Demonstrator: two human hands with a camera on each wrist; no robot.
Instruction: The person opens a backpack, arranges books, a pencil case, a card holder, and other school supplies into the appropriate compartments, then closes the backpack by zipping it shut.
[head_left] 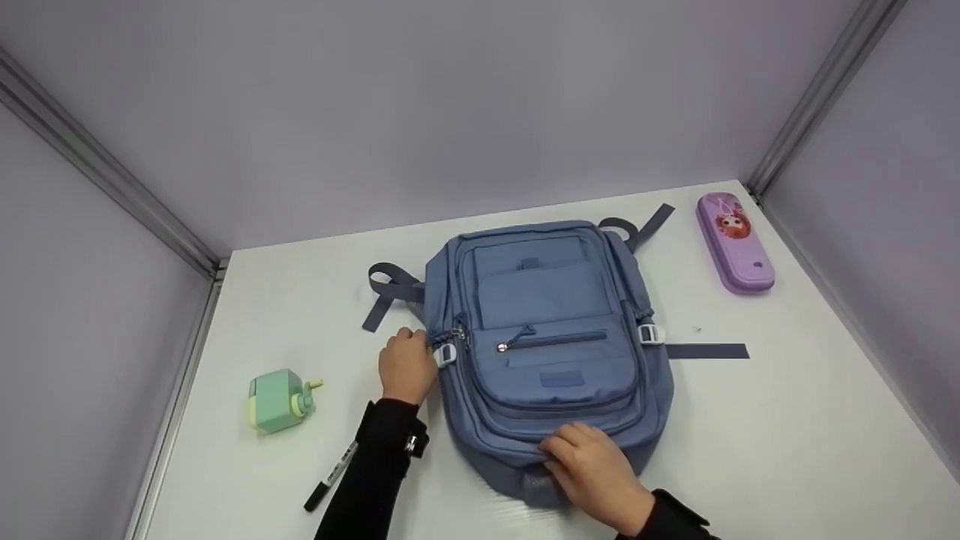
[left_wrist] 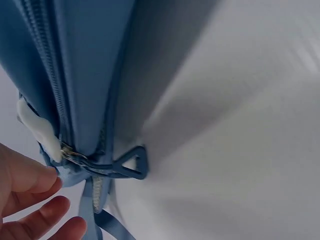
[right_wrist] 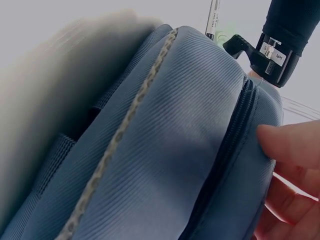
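A blue backpack (head_left: 555, 360) lies on the white table with its front pocket facing up. My left hand (head_left: 407, 365) is at its left side, beside a white buckle (head_left: 445, 355). In the left wrist view, the thumb and forefinger (left_wrist: 42, 175) pinch blue fabric near a zipper pull with a triangular loop (left_wrist: 135, 162). My right hand (head_left: 596, 472) grips the backpack's near edge, the thumb on one side of the fabric and the other fingers curled against the other. A zipper (right_wrist: 227, 150) runs beside that grip in the right wrist view.
A green pencil sharpener (head_left: 277, 401) with a yellow crank stands on the left. Near my left sleeve lies a black-capped marker (head_left: 330, 476), partly hidden by the arm. A purple pencil case (head_left: 735, 244) rests at the far right. Dark straps (head_left: 709, 351) spread from the backpack's sides.
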